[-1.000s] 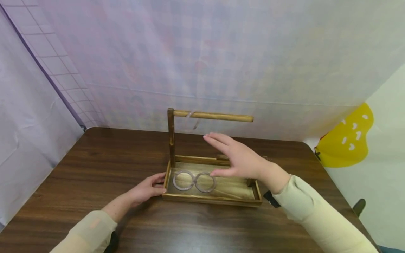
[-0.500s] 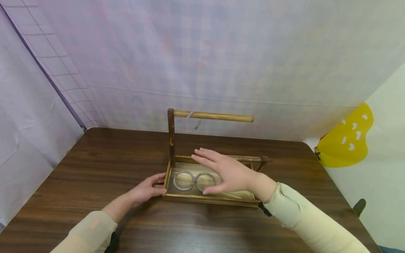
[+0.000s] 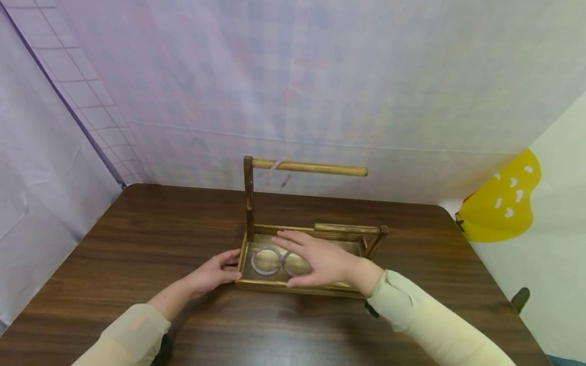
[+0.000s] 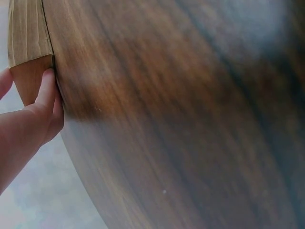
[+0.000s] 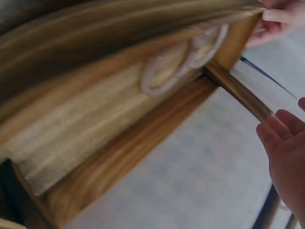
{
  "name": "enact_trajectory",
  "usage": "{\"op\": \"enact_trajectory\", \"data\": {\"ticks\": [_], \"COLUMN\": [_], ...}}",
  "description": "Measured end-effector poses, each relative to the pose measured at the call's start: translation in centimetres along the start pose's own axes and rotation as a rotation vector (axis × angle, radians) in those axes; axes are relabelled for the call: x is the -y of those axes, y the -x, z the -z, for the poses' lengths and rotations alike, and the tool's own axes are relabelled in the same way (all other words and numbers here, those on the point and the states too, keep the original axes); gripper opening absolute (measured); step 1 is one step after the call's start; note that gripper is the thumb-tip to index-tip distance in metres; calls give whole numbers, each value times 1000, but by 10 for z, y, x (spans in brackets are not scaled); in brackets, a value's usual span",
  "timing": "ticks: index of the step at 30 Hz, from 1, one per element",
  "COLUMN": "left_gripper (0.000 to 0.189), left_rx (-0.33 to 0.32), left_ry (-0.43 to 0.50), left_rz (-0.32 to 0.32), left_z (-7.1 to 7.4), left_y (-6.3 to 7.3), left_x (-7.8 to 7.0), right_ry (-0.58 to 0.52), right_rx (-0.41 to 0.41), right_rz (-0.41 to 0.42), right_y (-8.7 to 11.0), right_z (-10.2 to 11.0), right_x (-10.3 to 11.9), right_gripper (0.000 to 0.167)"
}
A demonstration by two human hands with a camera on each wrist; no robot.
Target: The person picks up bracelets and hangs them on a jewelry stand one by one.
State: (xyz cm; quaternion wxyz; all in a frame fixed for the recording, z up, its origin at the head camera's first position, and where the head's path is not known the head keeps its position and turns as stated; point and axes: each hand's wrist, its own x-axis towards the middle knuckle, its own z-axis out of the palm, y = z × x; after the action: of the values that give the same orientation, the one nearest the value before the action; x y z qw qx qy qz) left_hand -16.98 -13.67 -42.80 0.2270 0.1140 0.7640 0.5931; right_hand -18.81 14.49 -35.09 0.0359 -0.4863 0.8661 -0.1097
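Wooden tray [image 3: 270, 286]: where does it stand?
On the dark tabletop [image 3: 119, 244], upright, posts rising at both ends.

Left hand [image 3: 212, 273]?
Holding the tray's left end, thumb by the front corner.

Right hand [image 3: 326, 260]?
Above the tray, well apart from the other; fingers extended, thumb spread, nothing held. It partly covers one ring in the head view.

Rings?
Two pale rings [image 3: 265, 273] side by side on the tray floor; a third ring [image 3: 275, 165] hangs from the upper bar [image 3: 325, 168].
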Motion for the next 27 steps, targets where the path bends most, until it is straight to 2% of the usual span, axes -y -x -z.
{"op": "enact_trajectory", "data": {"ticks": [9,18,27], "left_gripper": [65,65,65], "left_rx": [-3,-1,1], "left_ry": [1,-1,-4], "left_rz": [9,10,4], "left_z": [0,0,1], "left_y": [1,0,0], "left_x": [-2,-2,-2], "right_ry": [84,3,-7], "right_rx": [52,106,120], "right_rz": [-54,-161,-196], "right_y": [-4,-7,-8], "right_z": [-22,-34,-45], "right_x": [-18,-33,-45], "right_gripper": [84,80,81]}}
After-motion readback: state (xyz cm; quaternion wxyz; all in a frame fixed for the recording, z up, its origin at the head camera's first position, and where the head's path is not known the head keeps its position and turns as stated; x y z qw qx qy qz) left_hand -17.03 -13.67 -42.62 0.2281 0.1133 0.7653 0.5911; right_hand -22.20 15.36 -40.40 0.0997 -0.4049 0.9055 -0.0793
